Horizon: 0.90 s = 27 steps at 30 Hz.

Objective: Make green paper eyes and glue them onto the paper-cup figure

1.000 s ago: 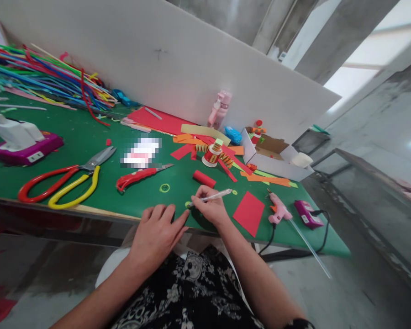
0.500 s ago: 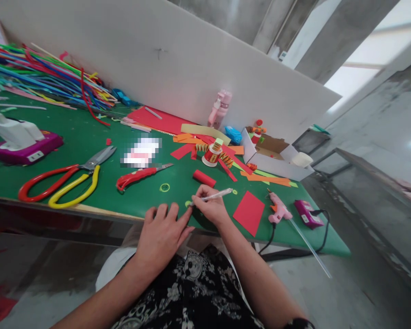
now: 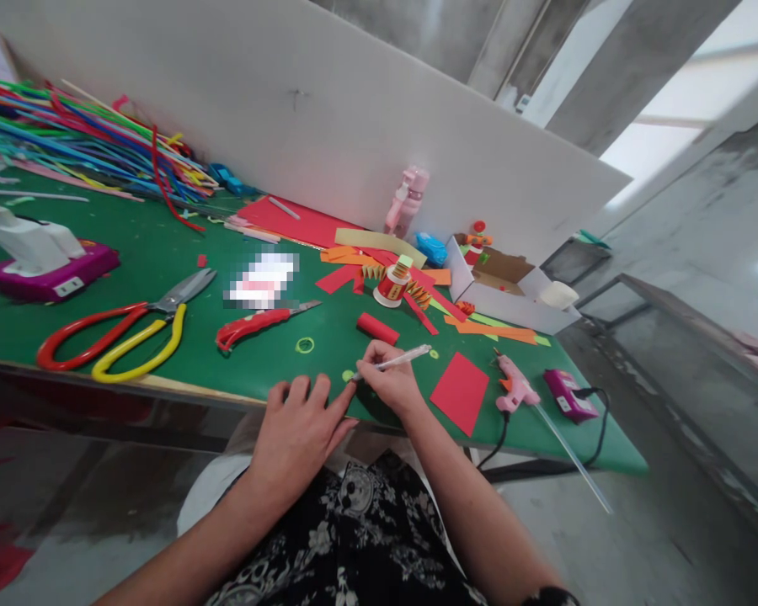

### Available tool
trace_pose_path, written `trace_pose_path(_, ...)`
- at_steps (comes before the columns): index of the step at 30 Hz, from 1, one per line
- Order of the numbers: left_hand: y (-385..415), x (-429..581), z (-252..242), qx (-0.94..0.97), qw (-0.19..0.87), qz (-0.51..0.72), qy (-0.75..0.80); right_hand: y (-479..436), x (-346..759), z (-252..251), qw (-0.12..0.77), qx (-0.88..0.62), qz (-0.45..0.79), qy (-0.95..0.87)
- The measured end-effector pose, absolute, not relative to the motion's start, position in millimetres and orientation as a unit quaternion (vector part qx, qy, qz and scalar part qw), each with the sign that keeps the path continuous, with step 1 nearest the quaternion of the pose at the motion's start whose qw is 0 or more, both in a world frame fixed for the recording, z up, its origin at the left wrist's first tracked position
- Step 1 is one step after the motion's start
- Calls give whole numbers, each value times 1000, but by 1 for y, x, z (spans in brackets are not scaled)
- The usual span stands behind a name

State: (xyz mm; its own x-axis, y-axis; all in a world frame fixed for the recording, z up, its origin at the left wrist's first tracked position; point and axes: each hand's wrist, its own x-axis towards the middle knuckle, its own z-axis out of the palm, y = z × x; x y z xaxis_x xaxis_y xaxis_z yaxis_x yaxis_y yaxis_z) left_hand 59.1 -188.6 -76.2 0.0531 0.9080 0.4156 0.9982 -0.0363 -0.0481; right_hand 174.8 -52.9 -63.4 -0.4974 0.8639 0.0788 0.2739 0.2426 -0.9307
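Observation:
My right hand (image 3: pixel 388 383) is closed on a white pen (image 3: pixel 399 360), its tip down on a small yellow-green paper disc (image 3: pixel 348 375) at the near edge of the green table (image 3: pixel 164 252). My left hand (image 3: pixel 300 429) lies flat at the table edge, fingers stretched out, with one fingertip touching the disc. A green paper ring (image 3: pixel 304 344) lies a little to the left, and a red paper roll (image 3: pixel 377 328) sits just beyond my right hand.
On the table are red-and-yellow scissors (image 3: pixel 110 337), a red utility knife (image 3: pixel 258 324), a red paper square (image 3: pixel 460 391), a pink glue gun (image 3: pixel 513 389), a small glue bottle (image 3: pixel 392 284), coloured paper strips, a white box (image 3: pixel 511 290) and a pile of coloured sticks (image 3: pixel 88 147).
My left hand has slid slightly right toward the disc, its fingers drawn closer together. The right hand and pen stay almost in place.

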Motion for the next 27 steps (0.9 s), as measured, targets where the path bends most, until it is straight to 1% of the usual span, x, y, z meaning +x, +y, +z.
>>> trace_pose_path(5, -192, 49, -80, -723, 166, -176, -647, -50, 176, -65, 361, -412, 511, -663)
trace_pose_path(9, -191, 34, -82, -730, 164, -216, -627, -51, 177, -67, 380, -418, 491, -664)
trace_pose_path(12, -187, 29, -81, -730, 162, -200, -633, -52, 176, -66, 371, -418, 460, -690)
trace_pose_path(19, -182, 32, -83, -728, 185, -171, -638, -55, 175, -66, 348, -416, 440, -716)
trace_pose_path(27, -182, 33, -83, -725, 189, -170, -640, -57, 175, -67, 330, -402, 449, -727)
